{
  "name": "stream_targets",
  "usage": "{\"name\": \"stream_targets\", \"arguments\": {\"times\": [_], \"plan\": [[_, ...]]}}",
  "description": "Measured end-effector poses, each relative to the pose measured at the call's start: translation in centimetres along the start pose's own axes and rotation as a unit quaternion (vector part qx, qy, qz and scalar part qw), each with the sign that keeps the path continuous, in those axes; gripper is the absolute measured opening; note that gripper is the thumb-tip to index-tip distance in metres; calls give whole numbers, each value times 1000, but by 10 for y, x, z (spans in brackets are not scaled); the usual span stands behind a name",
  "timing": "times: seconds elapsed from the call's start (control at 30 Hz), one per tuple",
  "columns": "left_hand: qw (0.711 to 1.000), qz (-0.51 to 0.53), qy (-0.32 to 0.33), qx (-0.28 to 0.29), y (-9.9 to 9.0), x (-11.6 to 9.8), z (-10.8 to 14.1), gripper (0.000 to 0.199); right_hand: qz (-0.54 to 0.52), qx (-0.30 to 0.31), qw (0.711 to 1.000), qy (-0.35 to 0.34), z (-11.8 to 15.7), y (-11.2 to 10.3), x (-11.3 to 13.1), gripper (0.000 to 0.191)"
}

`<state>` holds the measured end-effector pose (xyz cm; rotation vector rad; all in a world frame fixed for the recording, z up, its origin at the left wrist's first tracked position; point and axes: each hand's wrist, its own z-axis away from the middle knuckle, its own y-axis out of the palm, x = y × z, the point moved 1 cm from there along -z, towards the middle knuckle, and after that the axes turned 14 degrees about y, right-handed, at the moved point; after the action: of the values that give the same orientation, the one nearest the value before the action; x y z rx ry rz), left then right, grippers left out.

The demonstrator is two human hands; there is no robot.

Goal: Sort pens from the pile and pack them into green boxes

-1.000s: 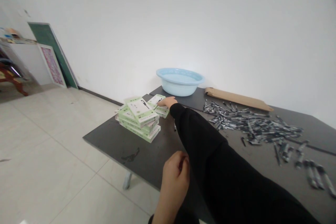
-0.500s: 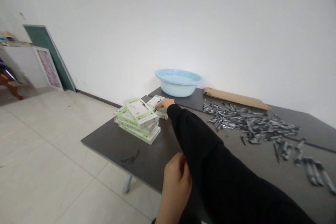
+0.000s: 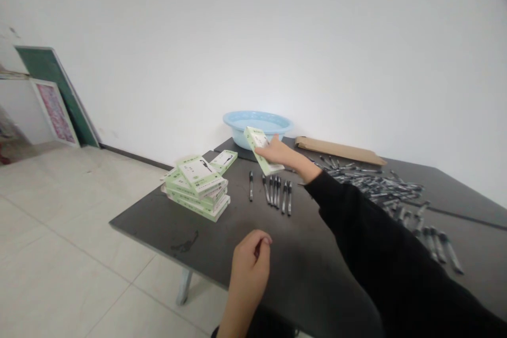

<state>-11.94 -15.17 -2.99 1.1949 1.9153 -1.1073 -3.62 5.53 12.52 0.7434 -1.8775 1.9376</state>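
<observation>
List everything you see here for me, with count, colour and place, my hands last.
Round plastic basin: one, light blue, against the wall, which is white
Stacked flat boxes: several, green and white, table's left end
Loose flat box: one, green and white, behind the stack
Held flat box: one, green and white, before the basin
Lined-up pens: about seven, black and clear, mid-table
Scattered pens: many, black and clear, table's right
Flat cardboard piece: one, brown, behind scattered pens
Table: dark grey, centre
Board: one, green, far left
Framed picture: one, pinkish, against the board
Tiled floor: pale, left
Left hand: curled, near edge
Right hand: black-sleeved, gripping a box
</observation>
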Motion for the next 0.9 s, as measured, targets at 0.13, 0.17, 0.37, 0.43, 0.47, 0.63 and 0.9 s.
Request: {"name": "stream_targets", "arguments": {"times": [0.13, 0.17, 0.37, 0.43, 0.47, 0.63, 0.9], "plan": [[1000, 2, 5, 10, 2, -3, -4, 25, -53, -45, 998, -2, 93, -38, -74, 75], [1000, 4, 10, 13, 4, -6, -5, 24, -65, -46, 997, -6, 115, -42, -93, 65], [998, 60, 28, 17, 54, -43, -3, 22, -138, -191, 972, 21, 212, -22, -182, 59], [992, 111, 47, 26, 80, -66, 2, 33, -148, -257, 954, 33, 234, -6, -194, 68], [988, 143, 56, 35, 94, -78, 4, 41, -152, -274, 949, 34, 243, 2, -198, 69], [977, 210, 36, -11, 142, -122, 11, 60, -174, -281, 944, 8, 277, 25, -205, 62], [989, 101, 56, -97, 156, -122, 13, 73, -191, -248, 950, 14, 299, 19, -224, 62]]}}
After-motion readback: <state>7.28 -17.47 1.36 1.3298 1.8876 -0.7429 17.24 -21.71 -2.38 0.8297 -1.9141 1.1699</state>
